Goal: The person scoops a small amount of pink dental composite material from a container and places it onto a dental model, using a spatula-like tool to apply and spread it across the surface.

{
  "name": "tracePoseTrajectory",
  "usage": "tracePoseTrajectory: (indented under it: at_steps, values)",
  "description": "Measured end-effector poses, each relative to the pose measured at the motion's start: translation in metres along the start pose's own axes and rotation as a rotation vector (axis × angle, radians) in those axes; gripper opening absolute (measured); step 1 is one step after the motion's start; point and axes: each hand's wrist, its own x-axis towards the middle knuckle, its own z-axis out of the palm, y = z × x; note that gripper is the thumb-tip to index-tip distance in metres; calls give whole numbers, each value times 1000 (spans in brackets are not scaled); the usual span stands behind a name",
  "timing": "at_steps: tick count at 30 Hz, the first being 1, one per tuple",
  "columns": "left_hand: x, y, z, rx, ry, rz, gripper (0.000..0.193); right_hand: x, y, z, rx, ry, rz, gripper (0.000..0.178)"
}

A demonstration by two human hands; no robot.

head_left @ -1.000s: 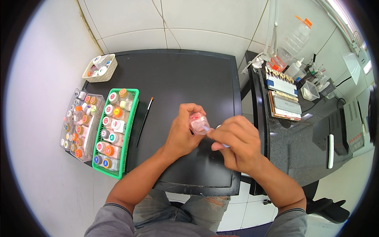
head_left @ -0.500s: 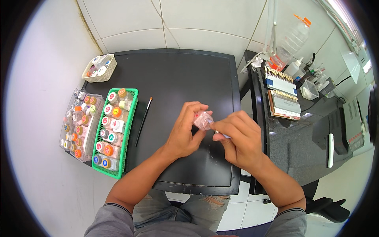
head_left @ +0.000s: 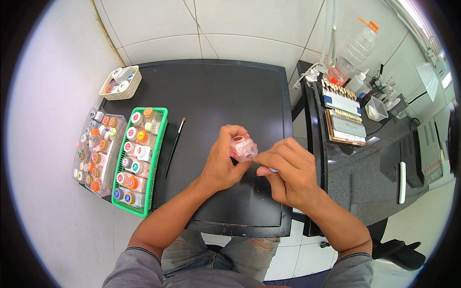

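Above the black table (head_left: 225, 96), my left hand (head_left: 222, 163) is closed round a small clear jar (head_left: 243, 148) with pinkish contents. The jar is tilted, its mouth facing my right hand (head_left: 292, 172). Between the fingers and thumb of that hand is a thin pale stick (head_left: 273, 170), mostly hidden by the fingers. Its far end appears to reach the jar's mouth, but I cannot tell how deep it goes. A dark-handled brush (head_left: 175, 148) with an orange-brown tip lies on the table, left of my left hand.
At the left, a green basket (head_left: 152, 168) and a clear tray (head_left: 111, 165) hold several capped bottles. A cream basket (head_left: 136, 86) stands behind them. On the right counter are shade guides (head_left: 342, 101), a squeeze bottle (head_left: 356, 81), a large plastic bottle (head_left: 353, 45) and a white bar (head_left: 402, 182).
My left hand has turned the jar and shifted it slightly left, so a dark red spot on it shows. My right hand has moved down a little with the stick.
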Motion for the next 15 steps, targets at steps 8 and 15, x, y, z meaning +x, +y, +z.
tracePoseTrajectory:
  at_steps: [8,15]
  values:
    - [6,14,-3,-6,-9,56,64,2,0,-1,8,30,50,14]
    - [9,17,-2,22,-3,23,64,-2,4,-1,55,44,76,14]
